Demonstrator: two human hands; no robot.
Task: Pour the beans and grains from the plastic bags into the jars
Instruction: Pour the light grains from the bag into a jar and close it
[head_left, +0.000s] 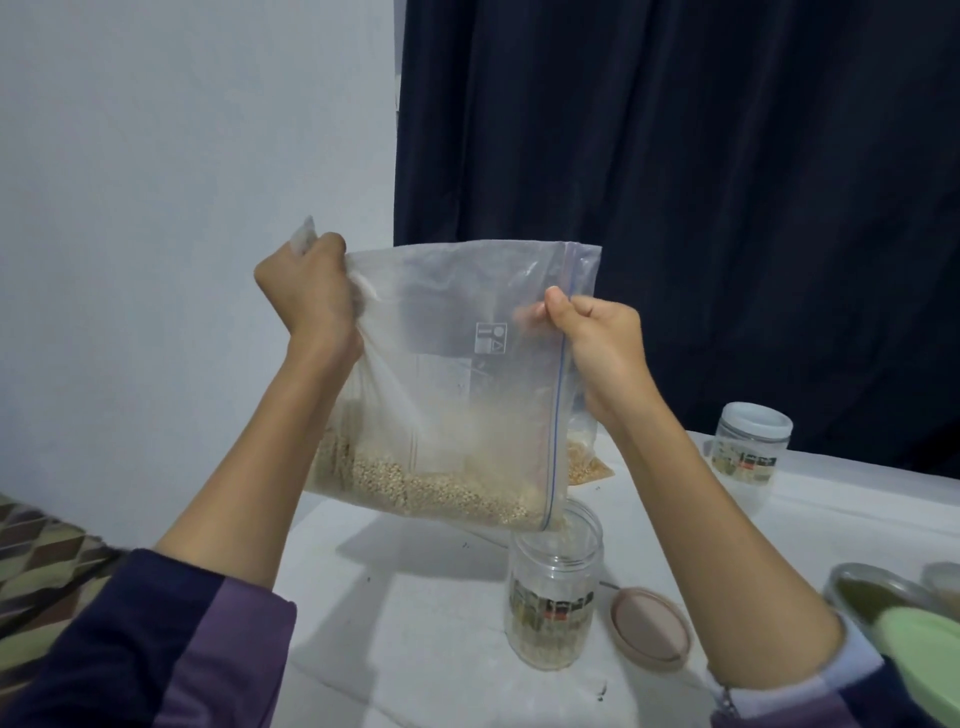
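Above a white table (415, 623), a person holds one clear zip bag (457, 364) aloft with two hands, tilting it so its lower right corner sits at the mouth of an open jar (556, 582). One left hand (306, 296) is clenched around the bunched upper left corner of the bag; one right hand (597, 338) pinches the blue zip edge between thumb and curled fingers. Pale grains (415, 483) lie heaped along the bag's bottom edge and slope toward the lowered corner; whether any are falling at this instant cannot be told through the blur. The open jar stands upright on the table, clear plastic with a printed label, and holds a shallow layer of grains at its base. One round pinkish lid (652, 629) lies flat just beside it on the right. A second jar (750, 447), capped with a white lid, stands well apart near the table's far right edge. Behind the raised bag, a second bag (584, 457) with tan contents rests on the table. At the lower right edge, one container with dark green contents (862, 597) sits near a pale green lid (919, 649), both partly cut off. A dark curtain (675, 182) hangs behind the table beside a pale wall (182, 156). Both sleeves are purple and navy.
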